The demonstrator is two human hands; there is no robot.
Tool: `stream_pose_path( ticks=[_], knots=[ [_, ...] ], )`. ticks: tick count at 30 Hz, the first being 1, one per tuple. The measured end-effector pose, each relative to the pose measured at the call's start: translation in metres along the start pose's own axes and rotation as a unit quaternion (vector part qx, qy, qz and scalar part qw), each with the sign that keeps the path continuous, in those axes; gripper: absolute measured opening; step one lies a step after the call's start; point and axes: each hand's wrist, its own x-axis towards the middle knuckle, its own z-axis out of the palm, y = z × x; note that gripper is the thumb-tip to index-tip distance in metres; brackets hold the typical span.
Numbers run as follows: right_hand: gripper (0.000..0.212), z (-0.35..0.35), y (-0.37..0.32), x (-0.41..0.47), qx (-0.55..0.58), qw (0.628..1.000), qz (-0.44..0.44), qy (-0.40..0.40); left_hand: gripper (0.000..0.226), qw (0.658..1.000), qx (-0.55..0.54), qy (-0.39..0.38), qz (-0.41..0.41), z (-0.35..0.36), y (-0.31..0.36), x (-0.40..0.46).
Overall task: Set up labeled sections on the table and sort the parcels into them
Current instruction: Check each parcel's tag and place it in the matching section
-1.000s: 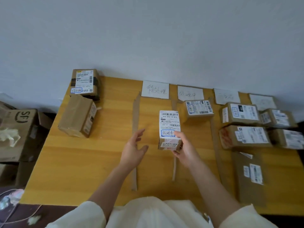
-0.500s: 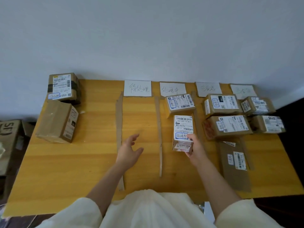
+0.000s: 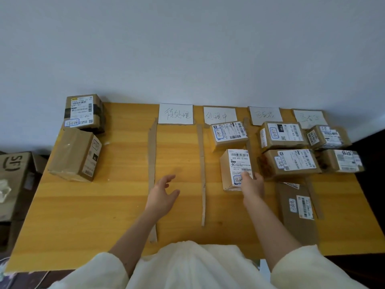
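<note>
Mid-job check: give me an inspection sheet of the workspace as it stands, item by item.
Surface: wooden table, split by cardboard divider strips.
Job's things: four paper labels along the wall, first label heading a section with no parcel in it; held parcel stands in the second section in front of another parcel; sorted parcels further right; two unsorted parcels at the table's left end.
Clutter: nothing seen on the table.
Grippers: left hand open, holding nothing; right hand grips the held parcel's near end.
Cables: a thin one, bottom left, unclear.
Surroundings: plain wall; cardboard cartons on the floor, left.
</note>
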Motion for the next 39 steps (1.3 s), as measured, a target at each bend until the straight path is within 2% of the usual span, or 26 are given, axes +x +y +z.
stream_pose_path(
  ticks=[3, 5, 7, 10, 14, 17, 20, 23, 27, 31, 35, 39],
  knots=[
    [0.049, 0.008, -0.011, -0.014, -0.117, 0.977, -0.158, 0.084, 0.049, 1.0, 0.002, 0.009, -0.007, -0.005, -0.001, -0.001],
    [0.044, 0.021, -0.025, -0.034, -0.119, 0.96, -0.244, 0.069, 0.048, 1.0, -0.003, 0.025, -0.017, -0.012, -0.003, -0.001],
    [0.042, 0.039, -0.037, -0.055, -0.124, 0.948, -0.292, 0.011, 0.046, 0.998, -0.01, 0.054, -0.026, -0.022, -0.006, -0.001],
    [0.041, 0.075, -0.049, -0.083, -0.145, 0.924, -0.33, -0.125, 0.042, 0.993, -0.016, 0.112, -0.045, -0.045, -0.015, 0.0],
    [0.044, 0.131, -0.051, -0.118, -0.212, 0.867, -0.348, -0.288, 0.042, 0.972, -0.054, 0.213, -0.085, -0.081, -0.044, 0.003],
    [0.049, 0.174, -0.052, -0.146, -0.278, 0.816, -0.352, -0.366, 0.043, 0.951, -0.082, 0.272, -0.12, -0.105, -0.069, 0.0],
    [0.052, 0.214, -0.056, -0.174, -0.323, 0.771, -0.37, -0.406, 0.045, 0.925, -0.108, 0.33, -0.155, -0.13, -0.093, -0.003],
    [0.053, 0.249, -0.061, -0.199, -0.357, 0.734, -0.408, -0.409, 0.05, 0.905, -0.136, 0.358, -0.185, -0.151, -0.116, -0.002],
    [0.056, 0.289, -0.067, -0.229, -0.398, 0.676, -0.476, -0.398, 0.059, 0.897, -0.145, 0.367, -0.201, -0.17, -0.138, 0.005],
    [0.067, 0.317, -0.074, -0.249, -0.459, 0.573, -0.574, -0.362, 0.067, 0.902, -0.156, 0.356, -0.187, -0.18, -0.151, 0.012],
    [0.086, 0.337, -0.082, -0.264, -0.506, 0.49, -0.625, -0.337, 0.069, 0.911, -0.168, 0.337, -0.166, -0.185, -0.157, 0.017],
    [0.094, 0.349, -0.087, -0.273, -0.535, 0.411, -0.661, -0.328, 0.07, 0.914, -0.177, 0.332, -0.154, -0.185, -0.159, 0.02]
  ],
)
